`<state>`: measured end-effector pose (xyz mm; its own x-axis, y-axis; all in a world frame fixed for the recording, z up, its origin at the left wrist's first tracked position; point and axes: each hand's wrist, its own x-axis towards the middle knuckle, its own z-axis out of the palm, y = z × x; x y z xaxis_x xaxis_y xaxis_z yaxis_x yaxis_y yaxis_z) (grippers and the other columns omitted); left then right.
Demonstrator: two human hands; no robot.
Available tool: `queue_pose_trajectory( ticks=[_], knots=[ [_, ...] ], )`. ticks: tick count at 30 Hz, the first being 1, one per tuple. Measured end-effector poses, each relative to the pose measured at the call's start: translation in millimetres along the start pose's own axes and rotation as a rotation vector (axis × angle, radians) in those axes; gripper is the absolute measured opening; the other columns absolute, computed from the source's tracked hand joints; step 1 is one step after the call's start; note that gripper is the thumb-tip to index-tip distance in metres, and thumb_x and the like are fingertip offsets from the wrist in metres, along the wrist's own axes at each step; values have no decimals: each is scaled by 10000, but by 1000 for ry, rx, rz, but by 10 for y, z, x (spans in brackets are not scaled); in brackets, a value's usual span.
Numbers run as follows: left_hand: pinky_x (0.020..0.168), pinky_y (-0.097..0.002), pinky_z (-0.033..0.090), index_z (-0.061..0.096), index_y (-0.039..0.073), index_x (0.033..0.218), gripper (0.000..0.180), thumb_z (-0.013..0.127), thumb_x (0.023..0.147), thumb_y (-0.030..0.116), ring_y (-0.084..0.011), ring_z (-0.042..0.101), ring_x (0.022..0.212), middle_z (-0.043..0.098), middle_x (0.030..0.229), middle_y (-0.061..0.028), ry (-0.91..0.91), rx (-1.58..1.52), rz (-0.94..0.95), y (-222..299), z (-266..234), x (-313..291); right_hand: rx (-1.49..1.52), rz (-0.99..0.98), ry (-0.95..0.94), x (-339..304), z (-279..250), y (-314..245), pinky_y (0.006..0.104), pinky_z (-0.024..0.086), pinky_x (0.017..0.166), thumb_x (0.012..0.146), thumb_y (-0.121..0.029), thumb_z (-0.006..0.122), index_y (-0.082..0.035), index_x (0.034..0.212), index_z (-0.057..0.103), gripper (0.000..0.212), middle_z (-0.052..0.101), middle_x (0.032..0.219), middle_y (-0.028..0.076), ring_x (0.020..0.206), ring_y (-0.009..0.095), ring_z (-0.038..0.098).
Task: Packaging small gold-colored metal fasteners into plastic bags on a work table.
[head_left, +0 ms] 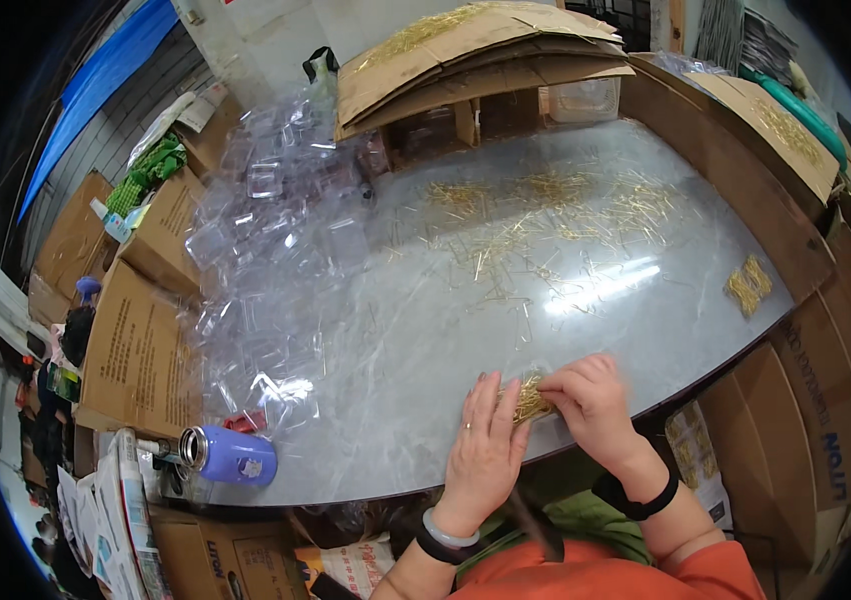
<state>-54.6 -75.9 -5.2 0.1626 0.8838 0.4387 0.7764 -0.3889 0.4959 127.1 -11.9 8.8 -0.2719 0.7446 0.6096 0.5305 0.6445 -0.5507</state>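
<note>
Near the table's front edge lies a small pile of thin gold-coloured wire pieces [529, 400], between my two hands. My left hand [477, 455] rests along its left side with fingers stretched out nearly flat, their tips beside the wires. My right hand [590, 408] bends over the right side, thumb and fingertips pinched together on the wires; a slight blur softens its outer fingers. Several loose gold wire pieces [505, 245] are scattered across the far half of the grey table [415, 330]. Another gold wire bundle [748, 285] sits by the right edge.
Clear plastic boxes [275, 230] heap up along the table's left side. A purple bottle [228, 456], apparently uncapped, lies on its side at the front left. Stacked cardboard sheets [485, 55] cover compartments at the back. A cardboard wall [735, 170] borders the right.
</note>
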Motion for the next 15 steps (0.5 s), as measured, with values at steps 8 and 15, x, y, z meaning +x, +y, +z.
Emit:
queue_pose_trajectory(
  ticks=[8,15],
  knots=[
    [1123,-502,421,385,-23,1513,596,627,998,155,-467,420,1415,397,1553,-260,31,-43,-28,-20,17,-10,33,67,53,33,19,8,398,430,839,841,-25,735,-83,936,704,115,664,861,52,867,286,613],
    [1125,-493,420,341,-49,1527,656,650,990,167,-478,438,1401,411,1539,-291,76,-80,-57,-47,47,-22,61,46,-2,10,33,12,390,432,837,850,-34,735,-78,941,708,104,674,869,62,865,288,610]
  ],
)
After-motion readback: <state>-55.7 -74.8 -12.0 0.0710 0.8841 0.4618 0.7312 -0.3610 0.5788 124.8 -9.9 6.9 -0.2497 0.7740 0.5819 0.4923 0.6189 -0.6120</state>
